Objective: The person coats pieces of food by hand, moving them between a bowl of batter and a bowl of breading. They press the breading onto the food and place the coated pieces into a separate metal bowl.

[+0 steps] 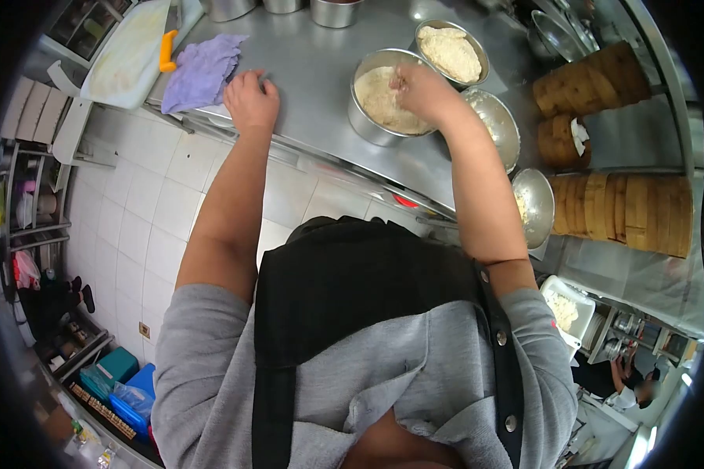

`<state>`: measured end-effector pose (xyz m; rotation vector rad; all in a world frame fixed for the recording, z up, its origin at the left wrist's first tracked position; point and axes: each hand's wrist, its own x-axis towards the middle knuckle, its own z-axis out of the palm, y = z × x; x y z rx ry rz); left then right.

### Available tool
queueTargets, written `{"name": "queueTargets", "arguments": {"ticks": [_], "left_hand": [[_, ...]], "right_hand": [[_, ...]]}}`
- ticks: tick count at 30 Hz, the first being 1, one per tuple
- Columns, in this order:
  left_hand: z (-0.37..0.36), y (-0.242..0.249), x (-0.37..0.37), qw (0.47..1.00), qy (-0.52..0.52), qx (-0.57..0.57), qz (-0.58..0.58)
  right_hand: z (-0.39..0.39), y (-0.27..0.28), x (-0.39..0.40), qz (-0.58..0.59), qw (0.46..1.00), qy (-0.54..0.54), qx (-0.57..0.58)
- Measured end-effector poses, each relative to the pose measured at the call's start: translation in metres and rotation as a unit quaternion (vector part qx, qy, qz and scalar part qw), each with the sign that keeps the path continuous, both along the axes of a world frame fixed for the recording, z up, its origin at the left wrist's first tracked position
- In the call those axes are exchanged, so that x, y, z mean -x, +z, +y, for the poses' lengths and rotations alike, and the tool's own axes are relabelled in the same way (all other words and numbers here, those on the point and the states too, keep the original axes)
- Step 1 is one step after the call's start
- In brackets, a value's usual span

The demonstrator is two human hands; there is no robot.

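Note:
My left hand (252, 100) lies on the front edge of the steel counter, its thumb apart from the other fingers and nothing in its grasp. Just beside it is a crumpled purple cloth (203, 74). Over the inside of a round metal pot (375, 131), my right hand (424, 92) is closed with the fingers curled downward. Pale, powdery or crumbly food (379, 98) fills part of that pot. What the right fingers pinch, if anything, is hidden. Touching or close behind the pot stands another metal pot (483, 66) heaped with pale, lumpy food (450, 53).
Two metal bowls (508, 129) (541, 209) stand to the right, near stacked bamboo steamers (622, 209). An orange-handled tool (167, 51) lies by a white cutting board (125, 55) at left. Metal pots (336, 12) line the back. Another person (618, 379) is at far right.

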<state>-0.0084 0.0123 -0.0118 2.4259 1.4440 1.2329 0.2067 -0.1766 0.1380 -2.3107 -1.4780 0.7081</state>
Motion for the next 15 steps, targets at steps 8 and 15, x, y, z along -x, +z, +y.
{"name": "queueTargets", "arguments": {"ticks": [8,15], "left_hand": [[0.005,-0.005,0.002,1.0,0.001,0.026,0.006],[0.003,0.001,0.0,0.999,0.01,0.033,0.017]], "right_hand": [[0.019,-0.005,-0.015,-0.059,0.986,0.095,0.121],[0.028,-0.014,-0.009,-0.057,0.96,0.171,0.215]]}}
